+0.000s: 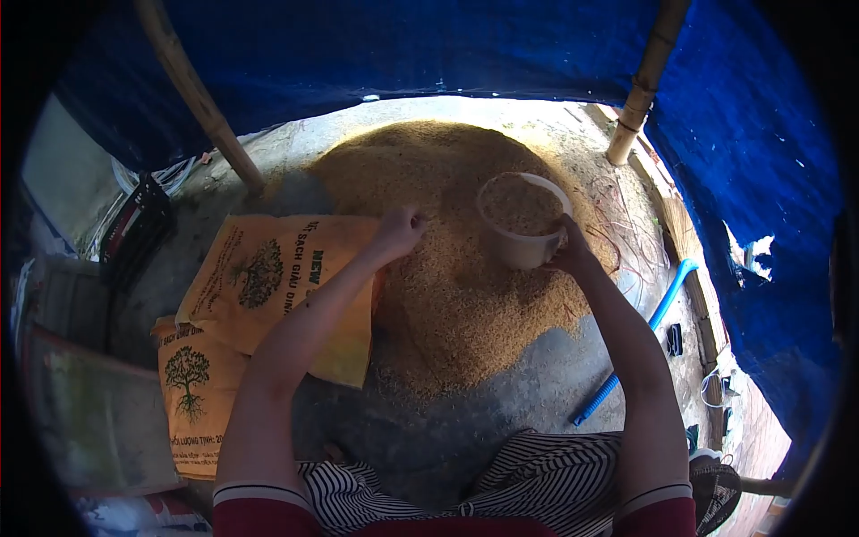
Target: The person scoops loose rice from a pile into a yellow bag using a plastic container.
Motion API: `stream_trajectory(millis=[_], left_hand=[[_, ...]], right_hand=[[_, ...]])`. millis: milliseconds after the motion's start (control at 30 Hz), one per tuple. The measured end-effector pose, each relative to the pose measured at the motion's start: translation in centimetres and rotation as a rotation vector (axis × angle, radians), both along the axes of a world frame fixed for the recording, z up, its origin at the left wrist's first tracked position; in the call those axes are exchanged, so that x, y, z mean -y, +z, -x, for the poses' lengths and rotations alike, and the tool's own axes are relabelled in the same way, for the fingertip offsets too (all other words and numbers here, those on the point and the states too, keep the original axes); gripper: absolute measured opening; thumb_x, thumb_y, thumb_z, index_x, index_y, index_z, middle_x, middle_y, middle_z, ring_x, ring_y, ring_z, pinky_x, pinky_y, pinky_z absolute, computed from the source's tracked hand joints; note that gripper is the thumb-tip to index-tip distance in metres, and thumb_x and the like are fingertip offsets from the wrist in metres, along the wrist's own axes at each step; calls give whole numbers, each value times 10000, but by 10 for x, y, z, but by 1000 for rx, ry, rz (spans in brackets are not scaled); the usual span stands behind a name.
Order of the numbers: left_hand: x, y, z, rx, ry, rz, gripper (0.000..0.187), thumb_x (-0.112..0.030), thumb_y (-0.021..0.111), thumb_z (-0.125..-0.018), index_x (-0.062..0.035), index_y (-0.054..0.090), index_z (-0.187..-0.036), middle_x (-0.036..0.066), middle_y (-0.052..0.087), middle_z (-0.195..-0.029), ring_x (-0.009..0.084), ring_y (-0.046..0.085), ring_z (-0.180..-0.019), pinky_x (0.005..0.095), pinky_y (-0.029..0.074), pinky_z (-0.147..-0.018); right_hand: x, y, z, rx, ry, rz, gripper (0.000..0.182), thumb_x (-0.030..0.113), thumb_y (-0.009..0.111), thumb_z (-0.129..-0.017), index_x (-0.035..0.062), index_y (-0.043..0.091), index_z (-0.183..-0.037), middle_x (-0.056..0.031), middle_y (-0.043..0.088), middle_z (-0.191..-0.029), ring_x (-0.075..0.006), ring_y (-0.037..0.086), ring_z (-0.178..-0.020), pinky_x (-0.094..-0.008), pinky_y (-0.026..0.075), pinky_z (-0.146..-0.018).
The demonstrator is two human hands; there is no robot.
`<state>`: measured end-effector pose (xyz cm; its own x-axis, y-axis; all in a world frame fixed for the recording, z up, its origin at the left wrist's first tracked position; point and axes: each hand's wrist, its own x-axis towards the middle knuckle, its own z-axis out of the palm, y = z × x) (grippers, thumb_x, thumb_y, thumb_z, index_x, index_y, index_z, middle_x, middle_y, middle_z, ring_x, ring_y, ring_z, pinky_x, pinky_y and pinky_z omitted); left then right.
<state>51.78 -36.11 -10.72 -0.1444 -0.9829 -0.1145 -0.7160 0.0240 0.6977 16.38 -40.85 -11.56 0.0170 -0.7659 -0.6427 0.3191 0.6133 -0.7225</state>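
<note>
My right hand (562, 249) grips the near right side of a white plastic bucket (519, 250), held over a wide heap of golden-brown grain or husks (447, 331). The same loose material fills the bucket close to its rim. Just past the upper right corner of an orange printed sack (340, 259), my left hand (404, 231) hangs over the heap with its fingers curled. Whether anything is inside those fingers is hidden. That sack lies flat at the heap's left side, and a second orange sack (192, 403) lies partly under it.
Blue tarps (403, 54) hang behind and to the right, with bamboo poles (201, 98) at both sides. A blue corrugated hose (658, 313) lies right of the heap. At left stand a dark crate (134, 224) and coiled wires. My knees are close to the heap.
</note>
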Motion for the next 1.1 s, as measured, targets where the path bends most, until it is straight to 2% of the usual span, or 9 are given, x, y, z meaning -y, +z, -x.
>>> stream_trajectory(millis=[267, 333, 467, 567, 667, 733, 767, 900, 1100], left_hand=[[-117, -45, -12, 689, -7, 262, 430, -278, 604, -795, -71, 531, -1166, 214, 298, -1344, 400, 372, -1173, 547, 363, -913], [-126, -63, -20, 1042, -68, 348, 413, -244, 626, -763, -71, 563, -1133, 221, 257, -1350, 429, 332, -1180, 567, 372, -895], [-133, -93, -55, 1026, 104, 290, 377, -170, 626, -736, -76, 593, -1099, 198, 336, -1304, 403, 384, -1152, 505, 401, -891], [-124, -71, -87, 848, 163, 147, 392, -105, 614, -731, -58, 577, -1119, 178, 392, -1273, 357, 432, -1131, 454, 425, -877], [-124, -18, -117, 780, 120, 126, 510, -72, 630, -705, -22, 498, -1194, 164, 442, -1230, 315, 471, -1103, 411, 433, -869], [-127, -3, -138, 598, 59, 243, 785, -65, 672, -609, -3, 343, -1319, 196, 425, -1245, 362, 447, -1122, 427, 410, -897], [-132, 4, -142, 597, 64, 242, 785, -65, 672, -609, -3, 343, -1319, 196, 425, -1245, 362, 447, -1122, 427, 410, -897], [-152, 42, -148, 555, -57, 85, 968, -106, 702, -574, -21, 196, -1395, 215, 335, -1353, 394, 330, -1232, 429, 319, -1026], [-168, 65, -174, 473, -167, -68, 1041, -120, 697, -558, -33, 118, -1419, 229, 198, -1435, 386, 175, -1331, 429, 217, -1097]], right_hand=[[1, 19, -49, -208, 130, 71, 916, 506, 663, -650, 135, 246, -1377, -270, 211, -1363, -455, 314, -1195, -606, 301, -955], [10, 14, -59, -229, 132, 89, 906, 516, 649, -663, 142, 241, -1380, -272, 226, -1358, -454, 319, -1193, -608, 304, -952], [18, 20, -71, -123, 419, 76, 932, 577, 617, -683, 132, 209, -1393, -287, 287, -1334, -449, 367, -1179, -599, 348, -931], [12, 43, -92, -145, 582, 18, 969, 599, 612, -677, 89, 199, -1391, -299, 293, -1335, -442, 400, -1165, -578, 379, -924], [-3, 64, -116, -206, 834, -13, 1020, 624, 609, -673, 62, 156, -1395, -321, 281, -1334, -458, 400, -1170, -553, 403, -933], [-18, 72, -141, -225, 991, -12, 1053, 640, 607, -671, 62, 116, -1402, -337, 276, -1327, -476, 395, -1173, -539, 416, -940], [-26, 74, -155, -215, 1122, -31, 1064, 649, 605, -666, 62, 111, -1403, -342, 267, -1329, -483, 387, -1177, -540, 434, -923], [-50, 66, -213, -200, 1409, -142, 1080, 654, 611, -660, 60, 102, -1404, -349, 237, -1342, -497, 376, -1181, -549, 466, -881], [-79, 61, -286, -234, 1276, -8, 1058, 582, 636, -675, 9, 101, -1385, -345, 248, -1335, -507, 364, -1184, -562, 452, -887]])
